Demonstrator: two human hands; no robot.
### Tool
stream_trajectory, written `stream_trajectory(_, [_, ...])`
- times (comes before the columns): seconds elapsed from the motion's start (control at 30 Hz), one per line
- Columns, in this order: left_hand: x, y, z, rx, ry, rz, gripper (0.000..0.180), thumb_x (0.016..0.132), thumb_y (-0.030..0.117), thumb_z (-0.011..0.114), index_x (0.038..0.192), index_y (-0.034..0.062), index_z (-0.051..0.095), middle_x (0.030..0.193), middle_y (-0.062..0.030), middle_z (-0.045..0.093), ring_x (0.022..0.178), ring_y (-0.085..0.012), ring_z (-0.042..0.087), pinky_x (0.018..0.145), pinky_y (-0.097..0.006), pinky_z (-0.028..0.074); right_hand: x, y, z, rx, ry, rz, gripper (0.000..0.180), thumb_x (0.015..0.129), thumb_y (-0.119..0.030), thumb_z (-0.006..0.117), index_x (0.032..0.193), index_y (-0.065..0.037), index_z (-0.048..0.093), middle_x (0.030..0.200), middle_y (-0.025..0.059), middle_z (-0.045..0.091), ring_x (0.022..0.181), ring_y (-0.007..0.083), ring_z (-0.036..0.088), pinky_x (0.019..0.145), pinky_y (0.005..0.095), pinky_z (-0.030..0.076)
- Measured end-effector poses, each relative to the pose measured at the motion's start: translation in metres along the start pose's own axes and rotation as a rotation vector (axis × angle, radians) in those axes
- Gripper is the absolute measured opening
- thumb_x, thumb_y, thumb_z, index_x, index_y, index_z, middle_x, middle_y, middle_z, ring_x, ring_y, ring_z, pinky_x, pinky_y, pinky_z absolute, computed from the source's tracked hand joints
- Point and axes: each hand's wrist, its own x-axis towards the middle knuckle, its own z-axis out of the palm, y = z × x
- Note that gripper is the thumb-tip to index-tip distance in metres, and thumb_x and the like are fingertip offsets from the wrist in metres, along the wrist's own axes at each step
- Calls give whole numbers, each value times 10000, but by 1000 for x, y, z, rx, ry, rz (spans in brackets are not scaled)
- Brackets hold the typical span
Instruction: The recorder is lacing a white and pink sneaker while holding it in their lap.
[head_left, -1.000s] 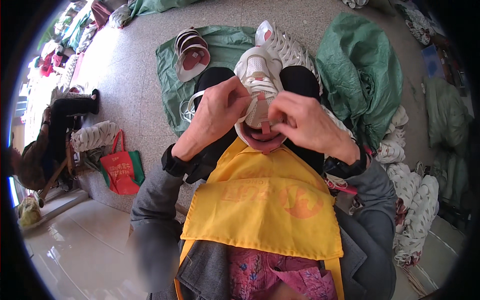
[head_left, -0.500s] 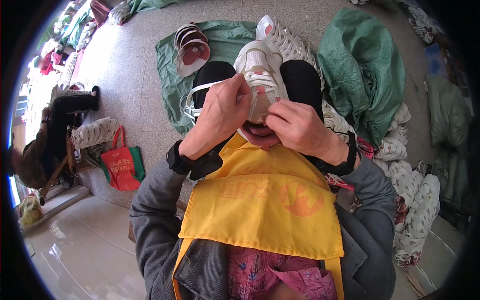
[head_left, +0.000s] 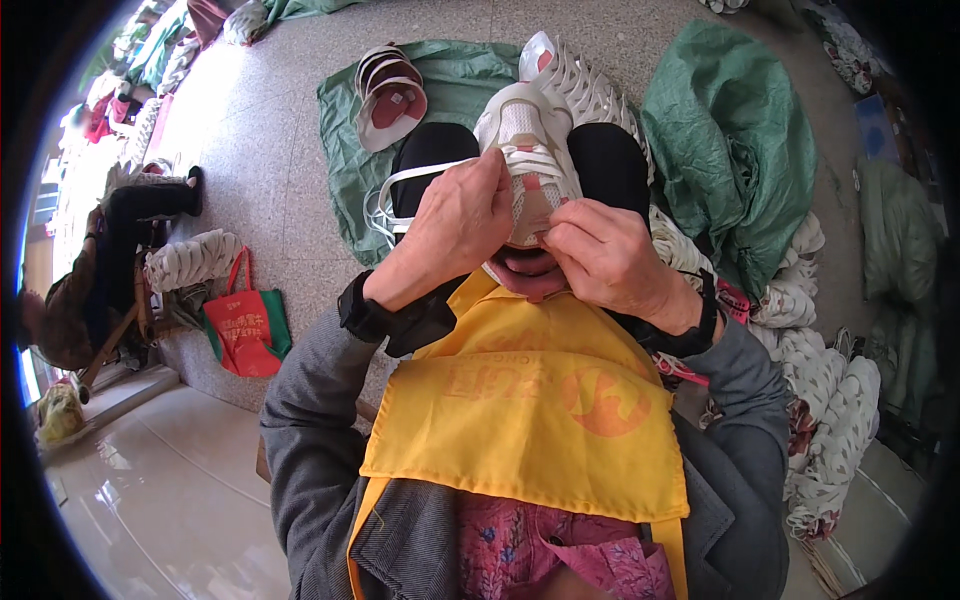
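A white and beige shoe upper (head_left: pixel 519 113) with pink parts stands between my knees, its opening toward me. White shoelace (head_left: pixel 535 160) crosses its front in several rows, and a loose loop hangs out to the left past my left hand (head_left: pixel 462 210). That hand is closed on the left side of the upper, thumb beside the lace rows; its other fingertips are hidden. My right hand (head_left: pixel 610 255) pinches at the right edge of the upper, near the tongue. What lies between its fingertips is too small to make out.
A green cloth (head_left: pixel 345 170) under a stack of shoe parts (head_left: pixel 392 110) lies ahead. Rows of white uppers (head_left: pixel 590 95) and a green sack (head_left: pixel 730 140) are on the right, with more bundled uppers (head_left: pixel 830 410) nearer. At left are a red-green bag (head_left: pixel 245 335) and a seated person (head_left: pixel 80 290).
The view has shifted slightly. My left hand has stayed at the upper's left side, and my right hand still pinches at the right edge, its fingers drawn a little closer together.
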Motion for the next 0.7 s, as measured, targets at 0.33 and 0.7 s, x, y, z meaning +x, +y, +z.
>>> stream_trajectory(0.33, [4,-4,9,-229,45,28,72,859,23,586,881,-16,528,787,-204,619,762,-412,630,672,-458,491,3,1,3,80,73,46,135,764,10,701,834,-22,590,821,88,562,706,267,626,604,352,522])
stream_trajectory(0.7, [0,-7,12,-246,46,-33,80,878,28,574,927,-15,527,831,-227,626,819,-428,635,701,-472,494,27,23,3,-3,50,355,86,867,-33,686,946,2,678,853,107,624,661,216,635,596,339,499])
